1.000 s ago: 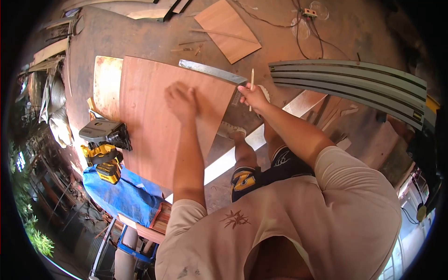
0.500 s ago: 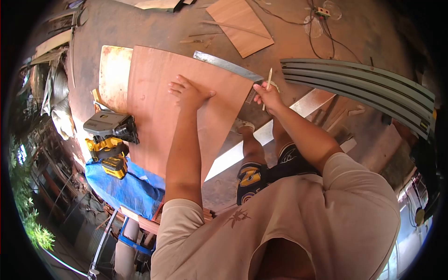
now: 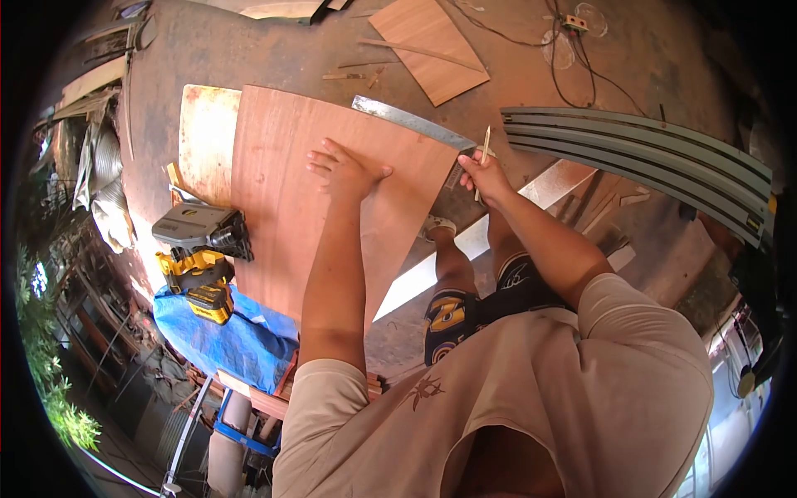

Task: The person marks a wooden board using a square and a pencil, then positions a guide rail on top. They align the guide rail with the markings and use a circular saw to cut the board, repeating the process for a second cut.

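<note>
i saw the left hand (image 3: 344, 172) pressed flat, fingers spread, on the plywood sheet (image 3: 324, 199). the right hand (image 3: 486, 176) pinched a pencil (image 3: 483, 154) upright at the sheet's corner beside the metal ruler (image 3: 411, 121).

You have one view only, worn on your head, looking steeply down over your chest and both outstretched arms. The wide fisheye lens curves everything and leaves black corners. It sits close to your shoulders, with the plywood sheet (image 3: 307, 199) at arm's length in the centre, the floor beyond at the top, and greenery at the left edge.
</note>
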A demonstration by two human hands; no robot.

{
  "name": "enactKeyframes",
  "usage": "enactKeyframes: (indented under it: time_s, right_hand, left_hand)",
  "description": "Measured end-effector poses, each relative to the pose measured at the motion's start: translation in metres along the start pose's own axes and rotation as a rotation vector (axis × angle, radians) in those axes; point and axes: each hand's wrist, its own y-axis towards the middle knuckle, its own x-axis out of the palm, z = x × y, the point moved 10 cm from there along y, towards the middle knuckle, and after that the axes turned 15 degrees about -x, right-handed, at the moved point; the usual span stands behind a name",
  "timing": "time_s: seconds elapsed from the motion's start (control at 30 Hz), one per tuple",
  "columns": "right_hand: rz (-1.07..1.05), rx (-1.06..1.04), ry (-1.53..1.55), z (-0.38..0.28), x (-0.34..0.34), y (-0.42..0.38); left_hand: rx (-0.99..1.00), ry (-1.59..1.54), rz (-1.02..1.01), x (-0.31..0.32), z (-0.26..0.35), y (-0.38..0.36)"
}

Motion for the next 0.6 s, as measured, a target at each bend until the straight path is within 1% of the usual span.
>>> enactKeyframes:
  time_s: [0.1, 0.17, 0.4, 0.43, 0.47, 0.6]
  right_hand:
    - [-0.016, -0.031, -0.021, -0.003, 0.001, 0.001]
    - [-0.017, -0.037, -0.023, -0.004, 0.001, 0.002]
    - [-0.002, -0.005, -0.019, -0.006, 0.001, -0.001]
    - [-0.005, -0.003, -0.02, -0.004, 0.001, 0.0]
    - [-0.016, -0.015, -0.046, -0.004, 0.0, 0.001]
    - [-0.068, -0.02, -0.119, -0.006, 0.0, 0.003]
  left_hand:
    - [0.007, -0.004, 0.006, -0.002, 0.002, -0.002]
    - [-0.056, 0.02, -0.033, -0.004, 0.001, -0.006]
    - [-0.05, 0.018, -0.015, -0.003, -0.001, -0.004]
    - [-0.026, 0.014, 0.004, -0.001, -0.001, -0.001]
    - [-0.001, 0.01, 0.023, 0.0, 0.0, 0.002]
    - [-0.021, 0.025, 0.02, -0.003, 0.001, -0.003]
